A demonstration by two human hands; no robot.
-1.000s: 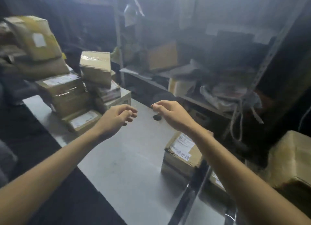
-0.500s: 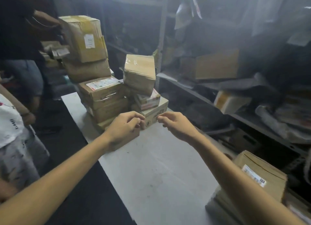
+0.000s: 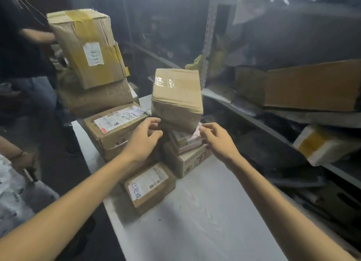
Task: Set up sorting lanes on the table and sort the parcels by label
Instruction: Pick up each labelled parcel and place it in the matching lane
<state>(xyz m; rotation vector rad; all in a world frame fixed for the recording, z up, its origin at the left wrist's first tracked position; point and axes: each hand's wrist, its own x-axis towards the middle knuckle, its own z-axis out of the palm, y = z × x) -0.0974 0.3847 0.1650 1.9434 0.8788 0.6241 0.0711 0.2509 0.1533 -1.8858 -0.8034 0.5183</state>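
Looks like the pick-a-parcel step is going on here: the left hand [image 3: 144, 137] and right hand [image 3: 216, 141] are hovering either side of the base of the taped brown parcel [image 3: 176, 98]. It's sitting tilted on a small pink-striped parcel [image 3: 187, 141] at the far end of the white table [image 3: 205, 212], and both grips are sitting apart, fingers loosely curled, holding nothing. I'm guessing the next move is calling for a two-handed clamp and a straight lift so the leaning stack isn't toppling, then a turn, since no label is showing.
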